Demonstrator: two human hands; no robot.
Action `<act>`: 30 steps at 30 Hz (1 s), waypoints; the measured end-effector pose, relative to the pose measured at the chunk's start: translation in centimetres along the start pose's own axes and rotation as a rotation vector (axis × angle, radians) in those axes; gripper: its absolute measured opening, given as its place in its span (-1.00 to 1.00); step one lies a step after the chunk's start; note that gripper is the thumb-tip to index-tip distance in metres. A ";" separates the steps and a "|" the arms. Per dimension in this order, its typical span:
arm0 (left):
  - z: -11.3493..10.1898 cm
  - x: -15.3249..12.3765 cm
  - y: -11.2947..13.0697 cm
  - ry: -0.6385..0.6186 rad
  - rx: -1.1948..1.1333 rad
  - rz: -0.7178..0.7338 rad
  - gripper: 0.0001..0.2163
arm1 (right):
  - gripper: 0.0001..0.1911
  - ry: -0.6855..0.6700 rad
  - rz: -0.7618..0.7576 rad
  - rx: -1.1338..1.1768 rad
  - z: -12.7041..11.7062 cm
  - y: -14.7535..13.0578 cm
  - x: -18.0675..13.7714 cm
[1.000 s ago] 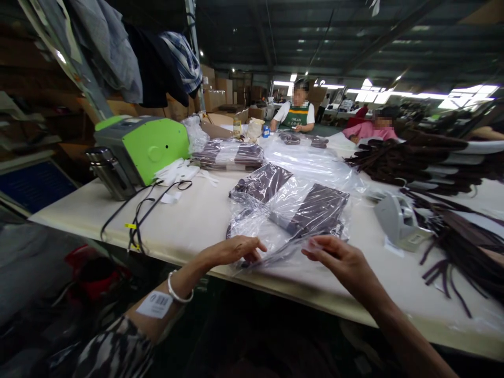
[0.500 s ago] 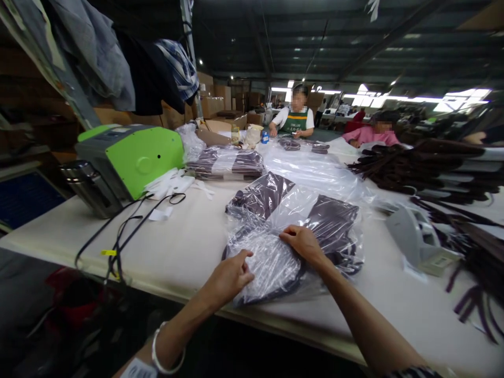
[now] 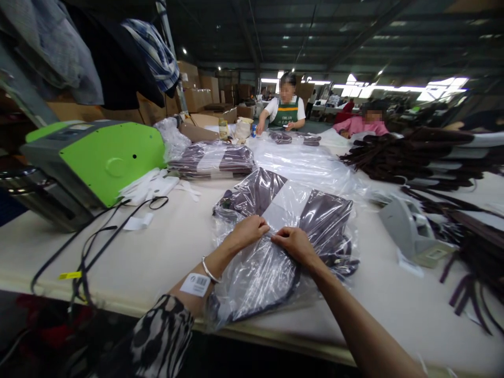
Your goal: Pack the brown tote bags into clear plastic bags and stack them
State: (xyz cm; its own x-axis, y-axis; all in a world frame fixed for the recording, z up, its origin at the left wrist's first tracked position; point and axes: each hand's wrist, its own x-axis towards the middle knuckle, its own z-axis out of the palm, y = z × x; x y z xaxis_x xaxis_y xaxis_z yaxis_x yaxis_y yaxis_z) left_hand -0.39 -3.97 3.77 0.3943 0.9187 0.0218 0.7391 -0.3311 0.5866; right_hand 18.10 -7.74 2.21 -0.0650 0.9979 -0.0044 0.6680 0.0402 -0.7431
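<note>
A clear plastic bag [image 3: 260, 281] lies on the table before me, with folded dark brown fabric [image 3: 326, 215] and a white strip [image 3: 281, 202] showing through it. My left hand [image 3: 249, 232] is closed, its thumb and fingers pinching the film near the middle of the bag. Just to its right, my right hand [image 3: 293, 244] also pinches the plastic, fingertips pressed together. Both hands are close to each other but apart. The film below them is wrinkled and shiny, and dark trim shows along its lower edge.
A green and grey machine [image 3: 114, 157] stands at left, beside a metal flask [image 3: 35, 194] and black cables [image 3: 94, 247]. Bagged bundles [image 3: 212, 160] and clear bags [image 3: 299, 163] lie behind. At right are a tape dispenser [image 3: 413, 231] and piled brown fabric [image 3: 425, 157]. Two people sit or stand opposite.
My left hand has moved up and right and now pinches the film beside my right hand. The bag's front is spread flatter toward me. The view has shifted right.
</note>
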 end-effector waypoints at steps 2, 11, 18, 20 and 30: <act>0.1 0.5 -0.2 -0.026 -0.040 -0.009 -0.77 | -0.75 0.000 -0.012 0.030 0.0 0.1 -0.1; -0.3 1.2 -0.2 -0.093 -0.113 0.000 -0.85 | -0.76 0.009 -0.014 0.127 0.4 0.7 -0.2; -1.3 0.7 0.5 -0.172 -0.155 0.013 -0.69 | -0.74 0.006 -0.062 0.251 0.4 1.1 -0.3; -1.2 0.8 0.5 -0.223 -0.210 0.016 -0.72 | -0.71 -0.001 -0.057 0.270 0.4 1.2 -0.3; -0.7 1.1 -0.2 -0.160 -0.289 -0.042 -0.87 | -0.77 0.008 -0.021 0.236 0.6 1.2 -0.1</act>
State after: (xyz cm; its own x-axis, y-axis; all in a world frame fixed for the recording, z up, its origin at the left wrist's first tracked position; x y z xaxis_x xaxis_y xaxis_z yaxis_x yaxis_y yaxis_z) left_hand -0.51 -2.74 4.21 0.4644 0.8773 -0.1212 0.5802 -0.1980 0.7901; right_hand 18.50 -7.83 0.89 -0.0705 0.9974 0.0173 0.4745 0.0488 -0.8789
